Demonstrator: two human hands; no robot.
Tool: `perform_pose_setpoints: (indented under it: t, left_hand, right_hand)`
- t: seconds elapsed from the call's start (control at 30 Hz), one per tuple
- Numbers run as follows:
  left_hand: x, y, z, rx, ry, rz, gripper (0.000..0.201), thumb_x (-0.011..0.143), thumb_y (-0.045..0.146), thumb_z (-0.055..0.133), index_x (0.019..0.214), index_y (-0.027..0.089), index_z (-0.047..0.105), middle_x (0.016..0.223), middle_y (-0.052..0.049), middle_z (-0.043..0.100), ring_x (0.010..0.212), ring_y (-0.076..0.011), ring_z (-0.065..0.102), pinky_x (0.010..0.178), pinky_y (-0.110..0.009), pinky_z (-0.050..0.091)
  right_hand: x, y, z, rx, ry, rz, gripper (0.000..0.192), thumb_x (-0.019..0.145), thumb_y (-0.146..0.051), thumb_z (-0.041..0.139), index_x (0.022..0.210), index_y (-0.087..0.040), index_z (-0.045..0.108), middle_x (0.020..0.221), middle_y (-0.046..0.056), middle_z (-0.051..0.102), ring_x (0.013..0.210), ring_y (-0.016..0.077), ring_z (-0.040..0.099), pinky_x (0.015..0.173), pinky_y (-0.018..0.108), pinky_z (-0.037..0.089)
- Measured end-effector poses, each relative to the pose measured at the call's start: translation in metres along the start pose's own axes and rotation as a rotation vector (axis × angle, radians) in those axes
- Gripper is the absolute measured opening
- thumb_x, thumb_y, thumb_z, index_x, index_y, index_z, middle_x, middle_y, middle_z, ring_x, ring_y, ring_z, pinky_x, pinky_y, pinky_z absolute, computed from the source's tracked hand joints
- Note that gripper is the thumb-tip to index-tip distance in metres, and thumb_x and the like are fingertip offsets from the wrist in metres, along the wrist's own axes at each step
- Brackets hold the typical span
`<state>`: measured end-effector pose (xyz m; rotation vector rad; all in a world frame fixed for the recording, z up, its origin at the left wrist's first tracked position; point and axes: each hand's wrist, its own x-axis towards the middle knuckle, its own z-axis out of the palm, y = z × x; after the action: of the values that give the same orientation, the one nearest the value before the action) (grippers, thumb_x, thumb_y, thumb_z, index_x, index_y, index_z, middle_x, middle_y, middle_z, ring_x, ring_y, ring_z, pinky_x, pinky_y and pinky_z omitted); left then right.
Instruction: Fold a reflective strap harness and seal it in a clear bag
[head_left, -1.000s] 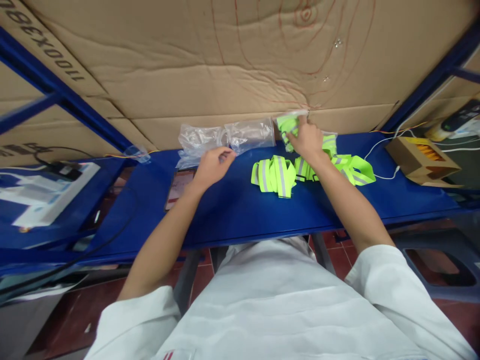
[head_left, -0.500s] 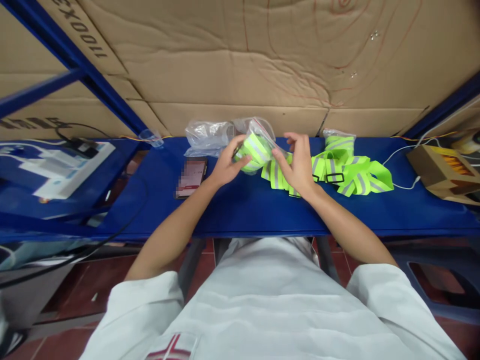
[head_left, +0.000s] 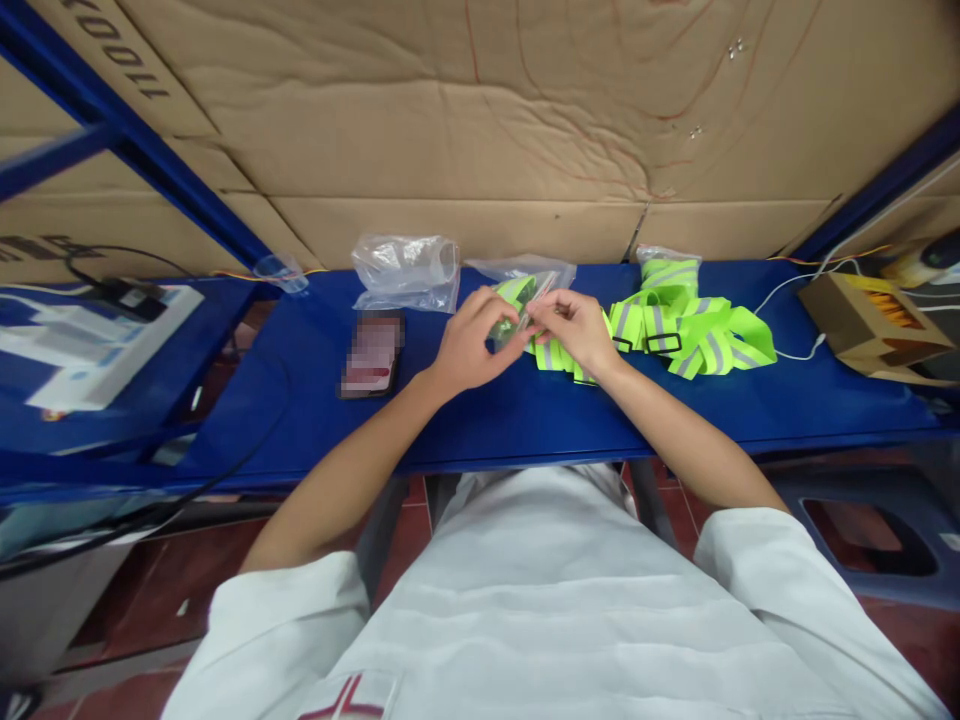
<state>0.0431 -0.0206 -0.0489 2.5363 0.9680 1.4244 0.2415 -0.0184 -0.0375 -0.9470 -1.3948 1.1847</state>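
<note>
Between my hands is a clear plastic zip bag [head_left: 551, 272] with a folded yellow-green reflective strap [head_left: 517, 290] inside it. My left hand [head_left: 476, 340] pinches the bag's near edge from the left, thumb against fingers. From the right, my right hand [head_left: 574, 325] pinches the same edge, its fingertips close to those of the left. My fingers hide part of the bag. A loose pile of yellow-green reflective straps [head_left: 720, 335] with black buckles lies just right of my right hand, partly behind it.
Clear plastic bags [head_left: 405, 270] lie at the back left, above a phone [head_left: 371, 355]. A bagged strap [head_left: 670, 270] sits behind the pile. A cardboard box [head_left: 874, 325] stands at the right, a white power strip [head_left: 120, 350] at the left. Cardboard [head_left: 420, 150] walls the back of the blue table [head_left: 480, 430].
My right hand has come in from an open pose and closed on the bag's edge beside my left. The bag is lower and turned, its top now lying toward the back. The view shifted slightly.
</note>
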Motion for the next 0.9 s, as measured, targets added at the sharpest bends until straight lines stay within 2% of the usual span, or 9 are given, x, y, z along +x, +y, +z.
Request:
perform_pose_setpoints:
  t: [0.13, 0.3, 0.4, 0.53, 0.7, 0.83, 0.9]
  left_hand:
    - [0.003, 0.009, 0.002, -0.124, -0.048, -0.119, 0.032, 0.097, 0.050, 0.070, 0.086, 0.021, 0.062, 0.080, -0.001, 0.064, 0.076, -0.0163, 0.057, 0.075, -0.031, 0.047]
    - [0.010, -0.005, -0.007, -0.416, -0.220, -0.310, 0.036, 0.093, 0.055, 0.072, 0.086, 0.020, 0.073, 0.079, -0.001, 0.070, 0.066, -0.0130, 0.055, 0.065, -0.028, 0.043]
    - [0.012, -0.006, -0.010, -0.468, -0.247, -0.365, 0.037, 0.091, 0.057, 0.074, 0.083, 0.020, 0.075, 0.075, -0.001, 0.069, 0.063, -0.0126, 0.053, 0.062, -0.027, 0.042]
    - [0.012, 0.002, -0.009, -0.446, -0.218, -0.376, 0.038, 0.089, 0.057, 0.075, 0.082, 0.020, 0.074, 0.071, 0.000, 0.066, 0.061, -0.0114, 0.050, 0.059, -0.027, 0.039]
    - [0.011, 0.001, -0.007, -0.441, -0.237, -0.400, 0.042, 0.086, 0.060, 0.079, 0.081, 0.019, 0.073, 0.065, 0.003, 0.059, 0.057, -0.0103, 0.045, 0.056, -0.026, 0.034]
    - [0.009, -0.005, -0.004, -0.486, -0.319, -0.394, 0.044, 0.086, 0.061, 0.078, 0.080, 0.018, 0.072, 0.067, 0.002, 0.061, 0.060, -0.0111, 0.049, 0.058, -0.026, 0.037]
    - [0.007, -0.005, -0.001, -0.472, -0.339, -0.385, 0.043, 0.087, 0.060, 0.077, 0.081, 0.018, 0.072, 0.070, 0.001, 0.063, 0.061, -0.0113, 0.050, 0.060, -0.026, 0.039]
  right_hand:
    - [-0.004, 0.001, 0.003, -0.048, 0.023, -0.076, 0.055, 0.070, -0.072, 0.085, 0.077, -0.021, 0.067, 0.069, 0.001, 0.072, 0.065, 0.0160, 0.069, 0.062, 0.030, 0.058]
    - [-0.001, 0.005, -0.001, -0.102, -0.017, -0.112, 0.057, 0.071, -0.075, 0.083, 0.080, -0.022, 0.066, 0.071, 0.000, 0.071, 0.068, 0.0160, 0.068, 0.064, 0.031, 0.058]
    - [-0.002, 0.003, -0.001, -0.140, -0.053, -0.104, 0.057, 0.074, -0.077, 0.080, 0.083, -0.022, 0.066, 0.075, 0.001, 0.071, 0.069, 0.0159, 0.066, 0.064, 0.031, 0.058]
    - [-0.003, -0.001, -0.001, -0.210, -0.096, -0.101, 0.061, 0.074, -0.082, 0.075, 0.085, -0.023, 0.063, 0.083, 0.002, 0.070, 0.075, 0.0167, 0.066, 0.066, 0.032, 0.057]
    - [-0.005, 0.003, -0.002, -0.270, -0.176, -0.150, 0.057, 0.085, -0.080, 0.066, 0.087, -0.023, 0.060, 0.085, 0.002, 0.067, 0.077, 0.0165, 0.064, 0.068, 0.031, 0.055]
    - [-0.007, 0.005, 0.000, -0.408, -0.054, -0.096, 0.052, 0.095, -0.073, 0.056, 0.080, -0.023, 0.055, 0.072, 0.001, 0.065, 0.065, 0.0162, 0.064, 0.063, 0.031, 0.051]
    - [-0.008, 0.004, 0.001, -0.474, -0.017, -0.083, 0.047, 0.095, -0.067, 0.060, 0.078, -0.023, 0.055, 0.066, 0.000, 0.066, 0.061, 0.0163, 0.065, 0.063, 0.031, 0.050]
